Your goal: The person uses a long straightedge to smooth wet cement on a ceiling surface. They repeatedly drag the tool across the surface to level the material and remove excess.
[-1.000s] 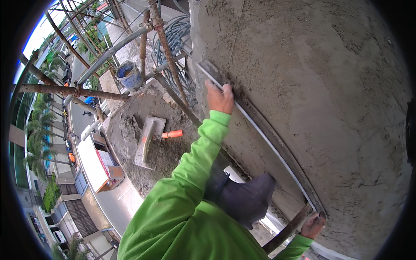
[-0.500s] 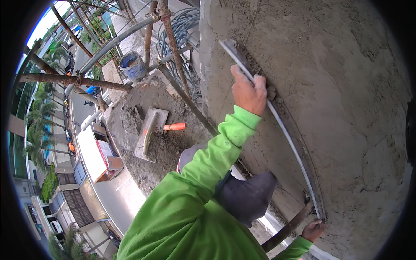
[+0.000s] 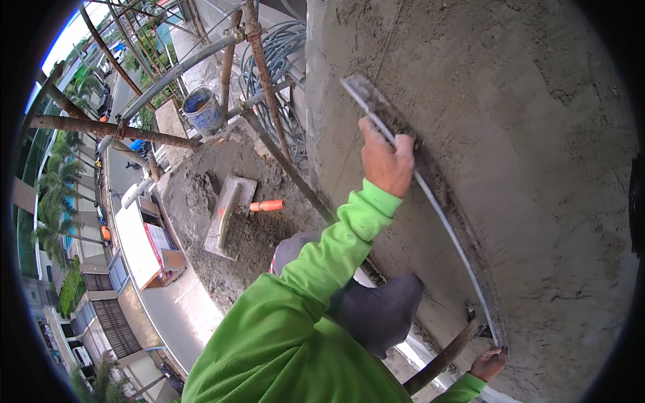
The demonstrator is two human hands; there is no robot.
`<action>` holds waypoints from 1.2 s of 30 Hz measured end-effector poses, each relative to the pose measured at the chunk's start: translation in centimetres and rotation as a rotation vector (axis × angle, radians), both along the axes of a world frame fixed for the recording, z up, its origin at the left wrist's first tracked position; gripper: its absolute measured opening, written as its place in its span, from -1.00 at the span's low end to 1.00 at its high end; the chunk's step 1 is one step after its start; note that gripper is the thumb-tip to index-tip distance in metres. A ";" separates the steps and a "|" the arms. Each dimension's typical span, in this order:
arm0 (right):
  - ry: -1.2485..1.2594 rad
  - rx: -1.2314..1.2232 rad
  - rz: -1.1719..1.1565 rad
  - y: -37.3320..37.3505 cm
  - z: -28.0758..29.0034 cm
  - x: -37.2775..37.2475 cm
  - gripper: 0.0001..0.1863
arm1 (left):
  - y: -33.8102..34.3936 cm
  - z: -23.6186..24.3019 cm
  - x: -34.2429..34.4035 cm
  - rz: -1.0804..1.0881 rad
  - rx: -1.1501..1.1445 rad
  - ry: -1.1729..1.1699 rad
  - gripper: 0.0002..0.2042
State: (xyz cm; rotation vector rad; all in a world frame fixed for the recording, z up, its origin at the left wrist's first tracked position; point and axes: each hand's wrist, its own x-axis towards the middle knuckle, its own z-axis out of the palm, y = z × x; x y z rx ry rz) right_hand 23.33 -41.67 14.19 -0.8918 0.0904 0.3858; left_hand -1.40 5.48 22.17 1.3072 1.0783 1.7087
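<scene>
Against the rough plastered wall [image 3: 510,134], the left hand [image 3: 385,161] closes its grip around a long metal straightedge [image 3: 430,201]; the right hand [image 3: 488,363], partly cut off low down, seemingly grasps its lower end.

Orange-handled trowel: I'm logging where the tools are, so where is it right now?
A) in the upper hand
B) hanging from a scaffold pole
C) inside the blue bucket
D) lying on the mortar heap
D: the orange-handled trowel lies flat on the grey mortar heap, while the left hand and right hand both grip the straightedge against the wall.
</scene>
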 end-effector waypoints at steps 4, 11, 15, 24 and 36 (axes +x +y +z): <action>-0.005 -0.083 0.048 1.1 -1.4 -1.1 -0.81 | 1.3 -6.9 -2.5 0.041 -0.032 0.007 -0.70; 0.193 -0.316 0.045 5.1 0.3 -4.2 -0.71 | 1.2 -10.7 -5.4 0.054 -0.120 -0.002 -0.70; 0.270 -0.242 0.091 4.1 -1.1 -3.6 -0.65 | 1.2 -8.0 -6.2 -0.039 -0.086 0.001 -0.64; -0.159 -0.433 0.225 1.1 -5.4 -2.8 -0.51 | 5.1 3.2 -7.7 0.254 0.311 0.309 -0.76; -0.052 -0.299 0.006 5.4 -2.2 -5.8 -0.63 | 2.4 9.1 -7.0 -0.043 0.525 -0.036 -0.88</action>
